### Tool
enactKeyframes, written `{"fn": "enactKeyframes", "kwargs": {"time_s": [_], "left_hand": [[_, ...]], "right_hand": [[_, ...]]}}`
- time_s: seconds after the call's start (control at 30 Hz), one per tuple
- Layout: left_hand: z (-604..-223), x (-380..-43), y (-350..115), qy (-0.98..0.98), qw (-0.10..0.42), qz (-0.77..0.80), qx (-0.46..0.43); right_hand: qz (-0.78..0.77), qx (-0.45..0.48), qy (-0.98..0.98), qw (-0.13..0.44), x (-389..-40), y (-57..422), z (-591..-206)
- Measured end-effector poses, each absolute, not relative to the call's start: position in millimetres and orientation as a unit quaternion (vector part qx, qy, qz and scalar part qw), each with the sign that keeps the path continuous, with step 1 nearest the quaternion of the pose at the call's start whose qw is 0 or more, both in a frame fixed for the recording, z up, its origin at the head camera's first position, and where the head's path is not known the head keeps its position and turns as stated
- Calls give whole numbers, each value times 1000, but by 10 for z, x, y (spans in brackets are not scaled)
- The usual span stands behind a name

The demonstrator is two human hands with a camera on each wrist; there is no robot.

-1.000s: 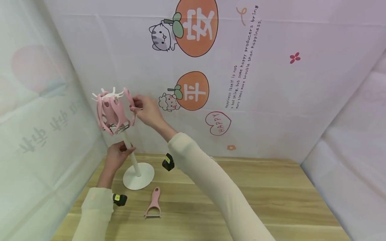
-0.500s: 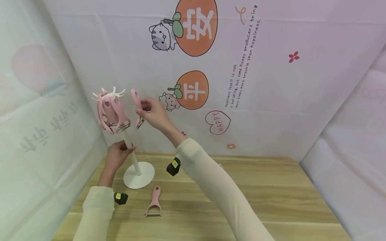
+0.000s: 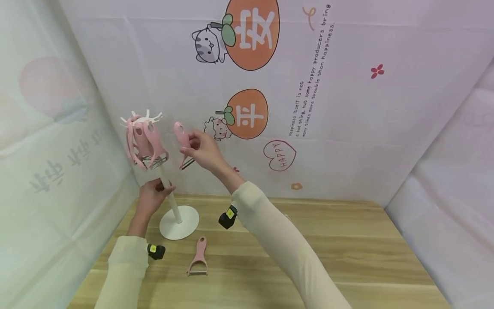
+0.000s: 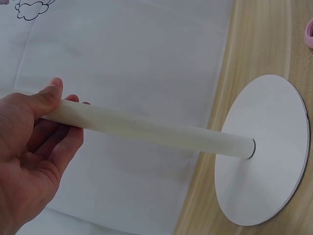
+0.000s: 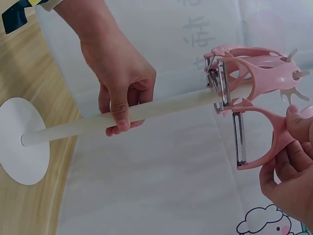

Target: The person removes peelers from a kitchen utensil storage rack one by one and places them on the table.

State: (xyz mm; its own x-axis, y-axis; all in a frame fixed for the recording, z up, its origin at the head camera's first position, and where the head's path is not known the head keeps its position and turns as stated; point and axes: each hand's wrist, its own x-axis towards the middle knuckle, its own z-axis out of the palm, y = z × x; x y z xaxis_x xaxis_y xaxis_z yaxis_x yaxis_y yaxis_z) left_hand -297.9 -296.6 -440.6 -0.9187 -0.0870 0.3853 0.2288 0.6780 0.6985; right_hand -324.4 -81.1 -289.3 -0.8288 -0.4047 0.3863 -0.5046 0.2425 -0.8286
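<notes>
The right hand (image 3: 209,153) pinches a pink peeler (image 3: 181,134), holed end above its fingers (image 5: 268,178), blade below; the left hand (image 3: 150,198) grips a white stand (image 4: 151,132). Backdrop (image 3: 347,111) reads "HAPPY".

At left of the frame, your left hand (image 3: 152,198) holds the stand (image 3: 176,210), where several hanging peelers (image 3: 155,140) are. Your right hand (image 3: 207,151), nearer the centre, pinches one pink peeler (image 3: 183,138). A lying peeler (image 3: 200,252) is lower, on the table (image 3: 347,244).

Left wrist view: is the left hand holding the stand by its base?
No, the left hand grips the pole, apart from the base.
</notes>
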Motion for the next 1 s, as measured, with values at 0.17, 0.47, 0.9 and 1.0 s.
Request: {"fn": "enactKeyframes", "kwargs": {"time_s": [0.17,0.47,0.9,1.0], "left_hand": [[-4398,-2985,-2949,-898,198,-391,-41],[-4374,-2958,-2952,-902,185,-389,-33],[-4386,-2968,-2959,-896,189,-401,-31],[-4385,-2971,-2960,-897,188,-399,-33]], "right_hand": [[548,283,-785,49,-3250,-734,-2958],[555,269,-786,42,-3198,-652,-3006],[597,217,-772,18,-3020,-500,-3223],[611,207,-764,12,-2977,-460,-3310]]}}
